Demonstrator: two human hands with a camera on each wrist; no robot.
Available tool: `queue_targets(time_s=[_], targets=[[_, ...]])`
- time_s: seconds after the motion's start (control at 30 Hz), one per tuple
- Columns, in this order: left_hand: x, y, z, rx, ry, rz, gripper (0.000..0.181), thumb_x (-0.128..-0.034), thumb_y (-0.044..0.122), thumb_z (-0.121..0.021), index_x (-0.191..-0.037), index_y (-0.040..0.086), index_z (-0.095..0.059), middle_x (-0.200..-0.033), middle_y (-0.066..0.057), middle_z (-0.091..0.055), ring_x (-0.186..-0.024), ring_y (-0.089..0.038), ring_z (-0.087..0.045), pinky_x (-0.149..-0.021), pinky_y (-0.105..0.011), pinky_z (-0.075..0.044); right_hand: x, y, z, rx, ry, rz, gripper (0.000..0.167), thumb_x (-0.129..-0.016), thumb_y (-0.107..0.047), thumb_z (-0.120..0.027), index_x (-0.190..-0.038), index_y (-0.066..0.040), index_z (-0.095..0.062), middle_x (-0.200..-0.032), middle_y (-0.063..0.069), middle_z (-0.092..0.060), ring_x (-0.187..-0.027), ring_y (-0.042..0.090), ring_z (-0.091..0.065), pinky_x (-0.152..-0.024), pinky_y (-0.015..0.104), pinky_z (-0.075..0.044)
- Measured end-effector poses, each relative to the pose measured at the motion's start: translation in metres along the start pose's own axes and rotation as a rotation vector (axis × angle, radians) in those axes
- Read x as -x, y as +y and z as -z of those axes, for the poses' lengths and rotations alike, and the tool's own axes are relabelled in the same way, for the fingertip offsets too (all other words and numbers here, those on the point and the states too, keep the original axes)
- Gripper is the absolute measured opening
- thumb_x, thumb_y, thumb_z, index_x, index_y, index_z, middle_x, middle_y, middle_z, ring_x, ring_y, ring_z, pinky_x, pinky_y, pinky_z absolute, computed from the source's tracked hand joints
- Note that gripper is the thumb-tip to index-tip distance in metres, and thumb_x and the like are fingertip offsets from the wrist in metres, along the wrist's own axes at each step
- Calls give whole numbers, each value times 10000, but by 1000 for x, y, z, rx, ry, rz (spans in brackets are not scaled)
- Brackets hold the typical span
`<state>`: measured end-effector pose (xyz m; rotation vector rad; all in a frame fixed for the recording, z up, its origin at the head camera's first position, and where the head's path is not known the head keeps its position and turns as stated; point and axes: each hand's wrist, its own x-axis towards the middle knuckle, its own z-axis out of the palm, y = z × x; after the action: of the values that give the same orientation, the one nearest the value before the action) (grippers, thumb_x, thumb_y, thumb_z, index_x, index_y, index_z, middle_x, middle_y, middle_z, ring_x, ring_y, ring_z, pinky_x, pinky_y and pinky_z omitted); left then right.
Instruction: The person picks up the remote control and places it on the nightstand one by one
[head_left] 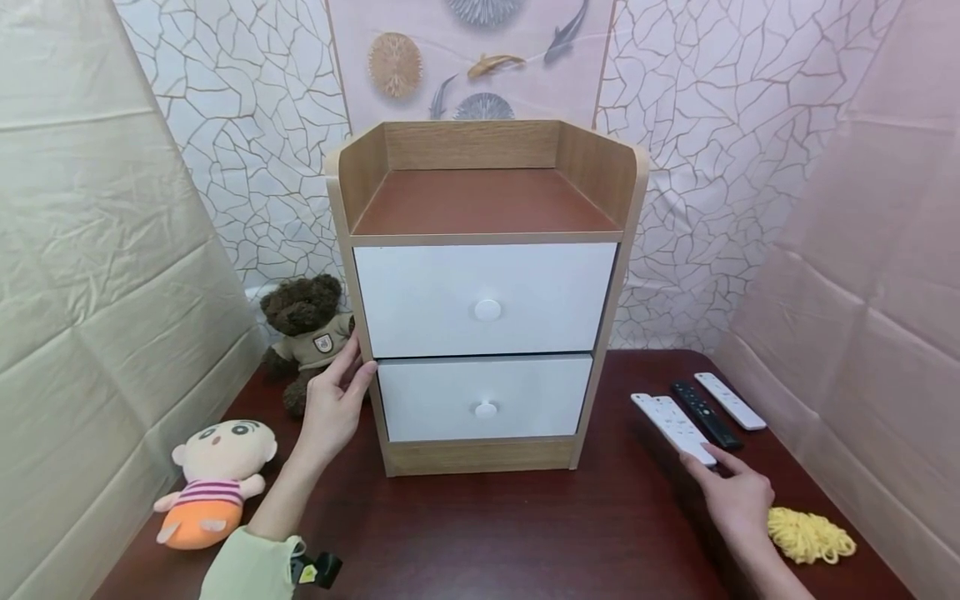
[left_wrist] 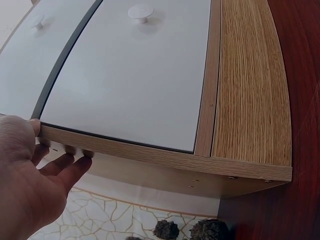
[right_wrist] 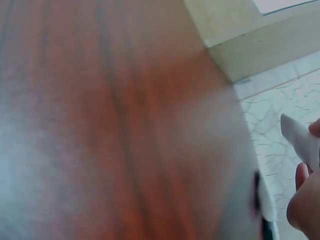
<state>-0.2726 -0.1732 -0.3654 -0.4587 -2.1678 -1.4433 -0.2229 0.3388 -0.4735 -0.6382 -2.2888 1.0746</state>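
My left hand holds the left side edge of a wood-and-white drawer cabinet, thumb at the front edge, bent fingers against the outer side panel. The left wrist view shows this hand beside the gap between the two closed drawers. On the right, my right hand pinches the near end of a white remote control. A second white shape overlaps its far end; whether that is another remote I cannot tell. In the right wrist view the remote is partly cut off by the frame edge.
A black remote and another white remote lie right of the held one. Yellow yarn lies near the right hand. Left of the cabinet are a brown teddy bear and a plush doll. Fabric walls enclose the dark red table.
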Motion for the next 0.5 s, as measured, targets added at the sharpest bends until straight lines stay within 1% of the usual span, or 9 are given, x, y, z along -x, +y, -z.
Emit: queue_targets(time_s=[0.03, 0.1, 0.13, 0.2, 0.27, 0.33, 0.4, 0.47, 0.5], targets=[[0, 0, 0, 1, 2, -4, 556, -1075, 171, -576, -1576, 37, -377, -1534, -164, -453, -1313, -277, -549, -978, -210, -475, -1, -3, 4, -11, 0, -4, 556, -837, -360, -850, -1226, 19, -735, -883, 207, -733, -857, 280, -618, -744, 310, -426], [0, -1, 0, 6, 7, -13, 552, -1073, 161, -579, -1572, 31, -383, -1530, -166, -458, -1309, -279, -552, -962, -160, -466, -2, -10, 11, -39, 2, -12, 547, -844, -359, -849, -1232, 10, -737, -768, 69, -715, -728, 119, -578, -635, 214, -412], [0, -1, -1, 12, 9, -19, 549, -1071, 153, -580, -1569, 28, -385, -1524, -169, -464, -1305, -282, -554, -954, -140, -461, -2, -14, 14, -58, 6, -19, 538, -845, -353, -850, -1234, 2, -740, -740, 10, -702, -676, 60, -545, -585, 187, -405], [-1, -2, -1, 22, 14, -30, 545, -1068, 136, -583, -1565, 20, -389, -1513, -177, -476, -1299, -284, -558, -942, -113, -454, -2, -21, 21, -115, 15, -29, 527, -844, -324, -855, -1236, 8, -737, -688, -76, -667, -617, -12, -504, -534, 158, -398], [-1, -2, -1, 34, 17, -38, 542, -1066, 120, -584, -1561, 14, -392, -1502, -186, -486, -1295, -288, -560, -936, -105, -453, -1, -28, 27, -181, 30, -45, 469, -834, -291, -868, -1208, -27, -764, -652, -140, -633, -601, -30, -499, -521, 149, -400], [-1, -2, -2, 41, 18, -42, 541, -1065, 110, -583, -1560, 8, -391, -1498, -192, -488, -1293, -289, -560, -933, -103, -454, -1, -34, 32, -242, 45, -64, 358, -820, -269, -884, -1140, -126, -810, -620, -186, -600, -601, -25, -503, -528, 141, -398], [-1, -2, -2, 45, 17, -42, 540, -1065, 106, -582, -1559, 4, -391, -1499, -195, -485, -1293, -291, -559, -932, -105, -456, -1, -39, 37, -304, 50, -78, 280, -811, -250, -896, -1080, -216, -826, -626, -212, -601, -615, -32, -521, -543, 123, -405], [-1, -2, -1, 48, 16, -39, 540, -1065, 106, -581, -1559, 3, -389, -1499, -195, -484, -1294, -291, -558, -932, -109, -458, 0, -45, 42, -353, 51, -86, 249, -811, -227, -897, -1043, -283, -824, -637, -223, -615, -630, -42, -535, -558, 107, -413], [-1, -2, -1, 49, 15, -38, 540, -1065, 107, -581, -1559, 3, -389, -1500, -195, -483, -1295, -293, -558, -933, -110, -459, 0, -48, 45, -373, 50, -87, 256, -813, -213, -895, -1047, -291, -823, -643, -227, -627, -635, -50, -548, -566, 99, -419]])
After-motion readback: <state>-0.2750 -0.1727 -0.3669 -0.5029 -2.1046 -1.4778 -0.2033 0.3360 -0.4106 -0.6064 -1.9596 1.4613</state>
